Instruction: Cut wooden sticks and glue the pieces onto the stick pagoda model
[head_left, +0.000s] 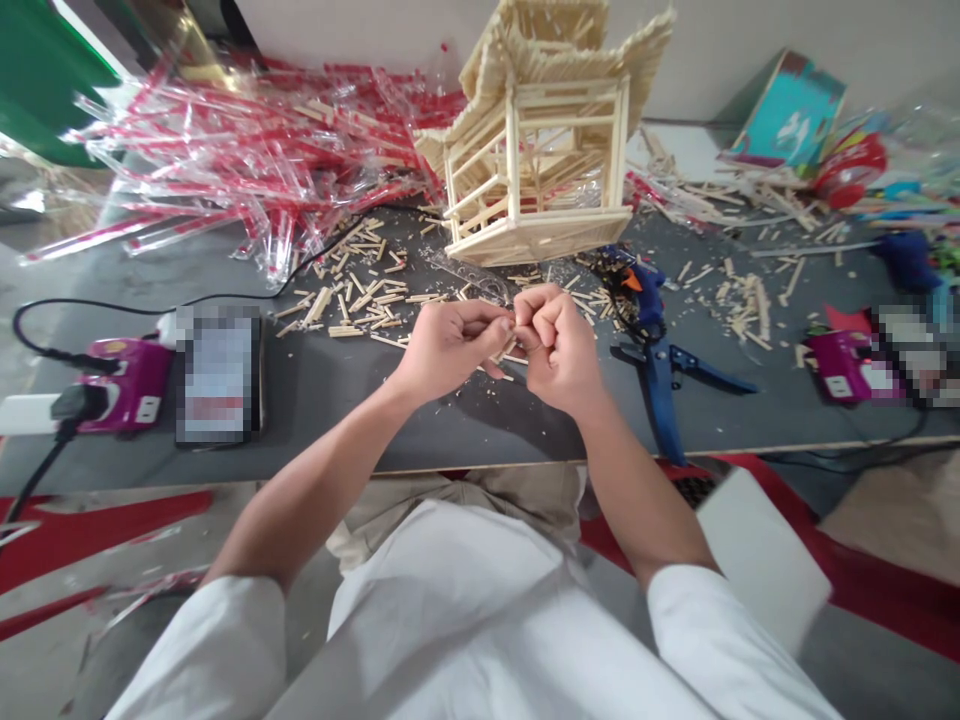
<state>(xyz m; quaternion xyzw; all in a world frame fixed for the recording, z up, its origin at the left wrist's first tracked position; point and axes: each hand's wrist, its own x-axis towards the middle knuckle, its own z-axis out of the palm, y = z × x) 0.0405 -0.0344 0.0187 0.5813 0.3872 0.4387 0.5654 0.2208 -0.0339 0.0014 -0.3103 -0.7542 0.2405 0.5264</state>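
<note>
My left hand point(454, 345) and my right hand point(556, 345) meet above the front of the dark table, fingertips close together. Both are closed in a pinch. Whatever sits between the fingers is small and mostly hidden, so I cannot make it out. Just beyond them stands a model house point(514, 165) built from thin wooden sticks, with a flared roof and open frame walls. Short cut stick pieces point(367, 290) lie scattered left of my hands, and a few more lie beneath them. To the right are blue-handled pliers or cutters point(660, 385) and a blue glue gun point(643, 295).
Red-and-clear plastic wrappers point(247, 150) pile up at the back left. A phone point(219, 375) lies beside a purple power socket point(131, 385) with black cables. On the right are another purple socket point(855, 365), more stick scraps point(746, 305) and a teal box point(795, 110).
</note>
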